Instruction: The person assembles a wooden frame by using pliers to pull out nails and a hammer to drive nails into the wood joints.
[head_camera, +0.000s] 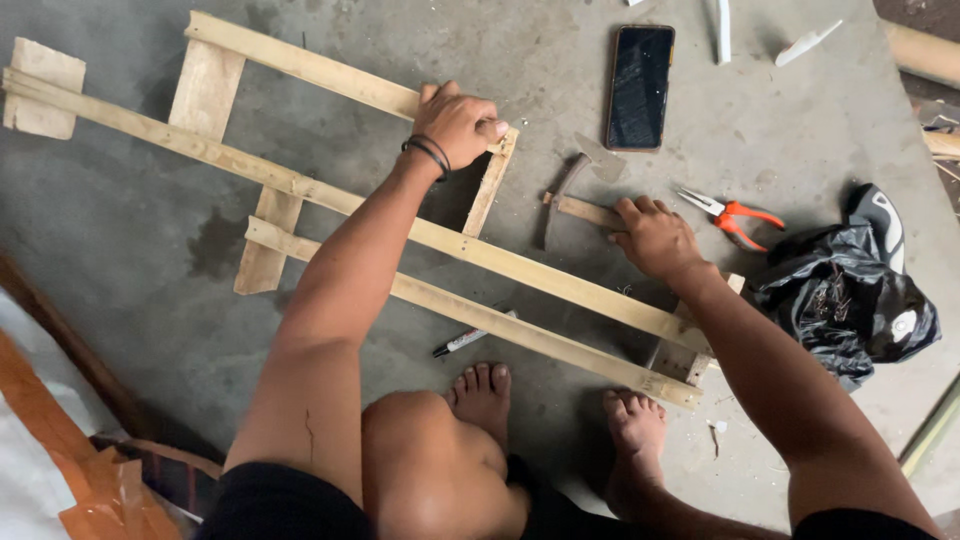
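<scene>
A frame of pale wooden slats (300, 185) lies flat on the grey concrete floor, with long strips nailed over short crosspieces. My left hand (458, 122), a dark band on its wrist, grips the end of the top slat where it meets a crosspiece. My right hand (652, 238) is closed on the wooden handle of a hammer (570, 195) that lies on the floor beside the frame, its metal head pointing away from me. My bare feet rest just below the lowest slat.
A black phone (640, 86) lies face up beyond the hammer. Orange-handled pliers (735, 215) sit right of my right hand. A crumpled black plastic bag (845, 290) is at the right. A marker pen (462, 341) lies near my left foot. Orange and white sheeting fills the bottom left corner.
</scene>
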